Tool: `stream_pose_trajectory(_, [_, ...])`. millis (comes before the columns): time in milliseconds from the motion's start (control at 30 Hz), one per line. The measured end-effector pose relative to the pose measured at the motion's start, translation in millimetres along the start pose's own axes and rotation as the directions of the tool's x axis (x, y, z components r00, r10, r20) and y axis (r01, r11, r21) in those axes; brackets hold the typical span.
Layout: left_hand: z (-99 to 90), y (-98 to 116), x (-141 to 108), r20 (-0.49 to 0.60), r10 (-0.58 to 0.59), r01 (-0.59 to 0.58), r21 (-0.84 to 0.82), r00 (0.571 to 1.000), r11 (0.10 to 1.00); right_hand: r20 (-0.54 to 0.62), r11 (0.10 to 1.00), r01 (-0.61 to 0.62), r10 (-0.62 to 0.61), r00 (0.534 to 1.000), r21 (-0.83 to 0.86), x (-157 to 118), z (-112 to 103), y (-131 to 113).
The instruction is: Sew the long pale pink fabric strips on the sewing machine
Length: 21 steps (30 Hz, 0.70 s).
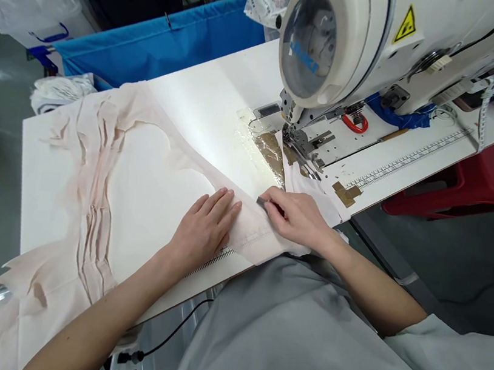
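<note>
Thin pale pink fabric point(121, 100) stretches over the white table, with several pleats running down its left part and one end hanging off the front left edge. My left hand point(207, 225) lies flat on the fabric near the table's front edge, fingers spread a little. To its right, my right hand point(295, 216) pinches a small dark grey object point(262, 202) against the cloth. Behind my right hand, a piece of pale fabric point(302, 183) lies by the needle area of the white sewing machine point(360, 35).
A blue cloth bin point(156, 44) borders the table's far edge. White bundled cloth point(60, 91) sits at the back left corner. Red-handled scissors point(355, 124) lie beneath the machine. A red stool point(472, 183) stands at the right, and a person is partly visible behind the bin.
</note>
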<state>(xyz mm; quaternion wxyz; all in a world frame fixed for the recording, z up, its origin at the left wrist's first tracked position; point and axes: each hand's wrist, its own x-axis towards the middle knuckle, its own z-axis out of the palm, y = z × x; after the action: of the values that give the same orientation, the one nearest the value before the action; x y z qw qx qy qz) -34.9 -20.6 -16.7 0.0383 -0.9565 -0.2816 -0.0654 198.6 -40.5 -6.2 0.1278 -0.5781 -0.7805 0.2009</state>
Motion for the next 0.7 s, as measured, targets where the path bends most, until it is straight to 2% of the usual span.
stream_pose_trajectory(133, [2.9, 0, 0, -0.015, -0.006, 0.005, -0.030, 1.000, 1.000, -0.059, 1.000, 0.000, 0.001, 0.998, 0.021, -2, 7, -1])
stream_pose_trajectory(300, [4.2, 1, -1, 0.005, -0.025, 0.025, -0.103, 1.000, 0.994, -0.031, 0.999, 0.039, -0.040, 0.999, -0.017, 2, 16, -10])
stream_pose_trajectory(567, [4.7, 2, -2, -0.009, -0.004, 0.004, -0.046, 1.000, 0.999, 0.027, 0.995, 0.039, -0.036, 0.999, -0.094, 2, 16, -14])
stream_pose_trajectory(700, [3.9, 1, -2, -0.001, -0.012, 0.012, -0.045, 1.000, 0.999, 0.037, 0.986, 0.084, -0.079, 0.996, -0.143, 0, 16, -11])
